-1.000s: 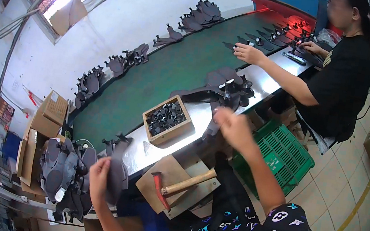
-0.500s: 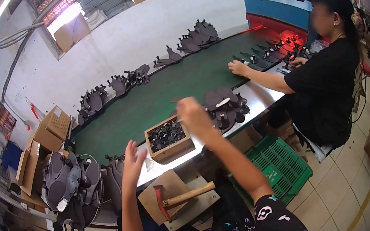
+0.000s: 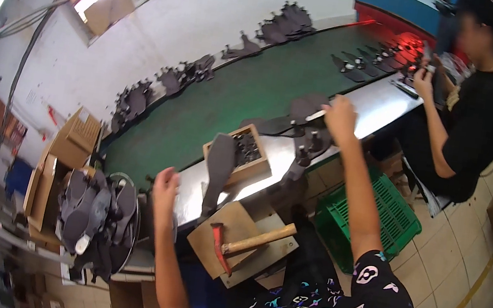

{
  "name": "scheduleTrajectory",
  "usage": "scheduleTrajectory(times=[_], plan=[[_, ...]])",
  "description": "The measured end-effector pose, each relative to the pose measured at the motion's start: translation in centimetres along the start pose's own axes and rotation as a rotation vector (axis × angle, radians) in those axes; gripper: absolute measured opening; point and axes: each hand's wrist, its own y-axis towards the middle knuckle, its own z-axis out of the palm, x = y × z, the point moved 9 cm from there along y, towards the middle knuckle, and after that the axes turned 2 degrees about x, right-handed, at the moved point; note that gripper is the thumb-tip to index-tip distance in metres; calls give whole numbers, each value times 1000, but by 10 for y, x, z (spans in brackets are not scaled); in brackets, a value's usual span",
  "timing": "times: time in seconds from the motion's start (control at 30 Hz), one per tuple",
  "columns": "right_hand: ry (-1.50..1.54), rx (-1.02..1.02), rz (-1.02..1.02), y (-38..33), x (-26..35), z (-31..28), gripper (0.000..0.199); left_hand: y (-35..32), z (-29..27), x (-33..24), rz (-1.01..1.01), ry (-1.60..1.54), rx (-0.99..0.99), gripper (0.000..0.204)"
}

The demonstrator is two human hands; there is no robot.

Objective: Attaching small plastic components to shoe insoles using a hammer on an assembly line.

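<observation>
My right hand [image 3: 342, 118] reaches to the pile of dark sandal soles [image 3: 311, 107] on the bench. Its fingers are curled at the end of a white strip [image 3: 315, 116] lying on the pile; what they grip is partly hidden. My left hand [image 3: 165, 187] is raised over the near left part of the bench, fingers extended, holding nothing. Between my hands, a single dark sole [image 3: 220, 164] stands tilted against a wooden box [image 3: 260, 170] of small black parts, covering its left side. A red-headed hammer [image 3: 256, 240] with a wooden handle lies on a board in front of me.
Dark soles [image 3: 134, 100] line the far edge of the green belt [image 3: 202, 110]. At left, a round rack [image 3: 133, 226] of soles stands near cardboard boxes [image 3: 76, 139]. A green crate [image 3: 401, 220] sits on the floor. At right, a co-worker [image 3: 471, 122] handles a small part with both hands.
My right hand has moved right and away, from beside the box onto the pile. A sole now leans over the box. The co-worker's hands have come together. My view has shifted slightly.
</observation>
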Motion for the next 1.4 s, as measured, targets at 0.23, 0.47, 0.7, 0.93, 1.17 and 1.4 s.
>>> scheduleTrajectory(times=[0.23, 0.47, 0.7, 0.93, 1.17, 1.4], plan=[[315, 63, -130, 43, -75, 55, 22, -27, 98, 21, -96, 433, 496, 38], [316, -443, -157, 23, -19, -45, 19, -19, 2, 36, -40, 156, 200, 20], [383, 6, -1084, -77, 183, -124, 34, -56, -23, -105, 237, 844, -136, 88], [1072, 471, -1193, -216, 279, -117, 42, -164, 42, -154, -310, -535, 667, 39], [345, 612, -695, -309, 193, 8, 83, -215, 48, -19, -235, -242, 29, 16], [263, 692, -567, -322, 169, 9, 58, -200, 79, -23, -126, -256, -1, 34]])
